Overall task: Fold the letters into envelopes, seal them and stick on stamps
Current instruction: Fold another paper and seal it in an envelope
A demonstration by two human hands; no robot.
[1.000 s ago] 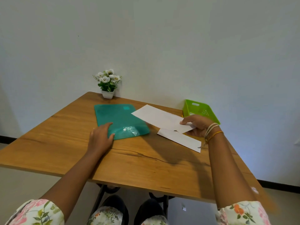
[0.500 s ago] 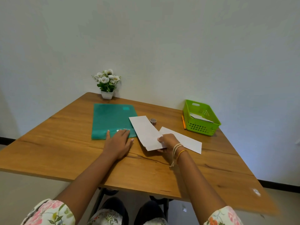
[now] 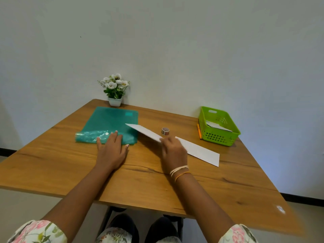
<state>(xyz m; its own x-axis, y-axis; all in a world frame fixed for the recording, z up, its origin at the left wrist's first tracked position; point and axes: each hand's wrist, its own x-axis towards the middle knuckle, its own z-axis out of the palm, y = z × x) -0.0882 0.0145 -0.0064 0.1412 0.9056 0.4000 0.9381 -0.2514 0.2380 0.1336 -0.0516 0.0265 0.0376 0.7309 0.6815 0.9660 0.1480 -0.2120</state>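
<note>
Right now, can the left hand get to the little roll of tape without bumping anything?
Probably not easily. The left hand rests flat on the teal folder, and the white sheet held by the right hand lies between it and the tape roll. The right hand is far closer.

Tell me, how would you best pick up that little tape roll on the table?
Pinch the tape roll across its outer wall, coming from above. It appears to stand flat with its hole facing up, apart from the sheet beside it, so both sides are likely free for fingers.
</note>
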